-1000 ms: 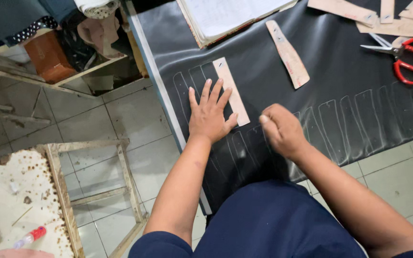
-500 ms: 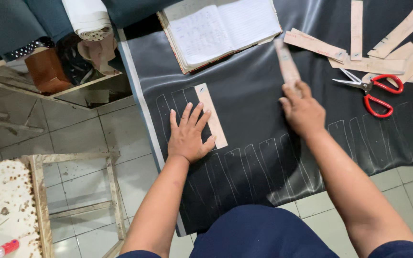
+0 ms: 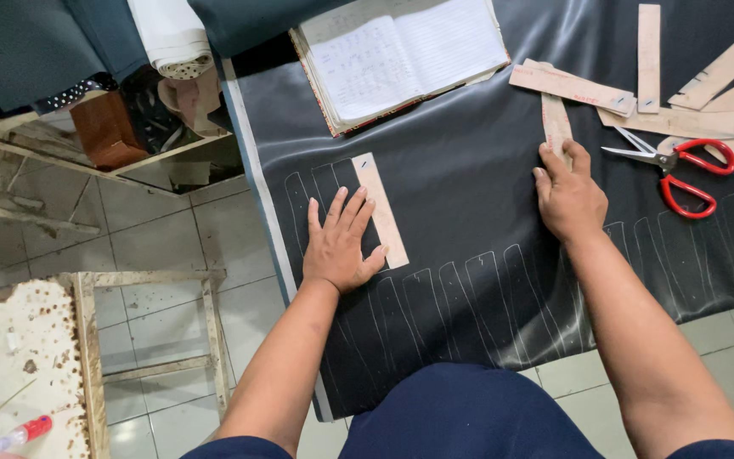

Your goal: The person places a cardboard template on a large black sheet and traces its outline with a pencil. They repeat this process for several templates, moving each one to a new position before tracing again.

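Dark fabric (image 3: 469, 195) covers the table, with a row of narrow chalk outlines drawn along its near edge. My left hand (image 3: 339, 242) lies flat on it with spread fingers, its fingertips touching a narrow tan pattern strip (image 3: 380, 208). My right hand (image 3: 567, 194) rests further right, fingers pressed on the lower end of a second tan pattern strip (image 3: 556, 121). Neither hand grips anything.
Red-handled scissors (image 3: 681, 170) lie just right of my right hand. Several more tan pattern pieces (image 3: 681, 93) are piled at the far right. An open notebook (image 3: 405, 59) lies at the back. Left of the table are folded cloth (image 3: 44, 51), a wooden frame (image 3: 146, 323) and tiled floor.
My right hand has moved from near my left hand up and to the right, pushing the second strip toward the pile of pattern pieces. My left hand stays on the first strip.
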`<state>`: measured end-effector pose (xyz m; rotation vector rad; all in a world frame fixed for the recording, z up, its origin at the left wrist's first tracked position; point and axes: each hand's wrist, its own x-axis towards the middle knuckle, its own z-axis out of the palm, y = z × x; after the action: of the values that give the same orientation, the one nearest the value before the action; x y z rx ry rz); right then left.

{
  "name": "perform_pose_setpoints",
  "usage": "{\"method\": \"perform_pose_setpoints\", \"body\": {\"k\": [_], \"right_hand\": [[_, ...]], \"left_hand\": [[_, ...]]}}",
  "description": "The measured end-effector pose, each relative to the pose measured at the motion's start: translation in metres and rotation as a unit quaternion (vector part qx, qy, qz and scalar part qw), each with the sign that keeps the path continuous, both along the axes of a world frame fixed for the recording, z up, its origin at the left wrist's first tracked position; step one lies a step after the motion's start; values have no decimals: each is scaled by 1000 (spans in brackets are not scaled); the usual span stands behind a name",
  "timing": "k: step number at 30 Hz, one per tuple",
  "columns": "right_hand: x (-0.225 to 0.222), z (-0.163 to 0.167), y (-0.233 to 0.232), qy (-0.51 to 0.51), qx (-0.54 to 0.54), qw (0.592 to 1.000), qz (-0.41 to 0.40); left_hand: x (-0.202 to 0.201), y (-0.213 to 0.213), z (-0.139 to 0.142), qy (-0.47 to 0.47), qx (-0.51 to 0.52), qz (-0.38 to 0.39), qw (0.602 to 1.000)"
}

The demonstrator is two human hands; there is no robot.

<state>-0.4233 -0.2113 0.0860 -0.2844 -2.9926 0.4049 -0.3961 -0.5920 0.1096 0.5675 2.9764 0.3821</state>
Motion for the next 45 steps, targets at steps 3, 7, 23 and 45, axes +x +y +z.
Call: {"method": "perform_pose_setpoints", "body": {"k": [3,7,23,45], "right_hand": [[0,-1,1,0,5,1000,8],[2,-4,3,3,-1,1000,17],[18,18,-60,68,-137,973,170],[36,36,-134,-115,-176,936,284]], "left_hand": [[1,-1,0,-6,-5,-3,1000],[1,-3,0,0,1,-5,1000],[-3,10,-7,30,2,-9,1000],[-4,17,-17,40,72,-3,997]]}}
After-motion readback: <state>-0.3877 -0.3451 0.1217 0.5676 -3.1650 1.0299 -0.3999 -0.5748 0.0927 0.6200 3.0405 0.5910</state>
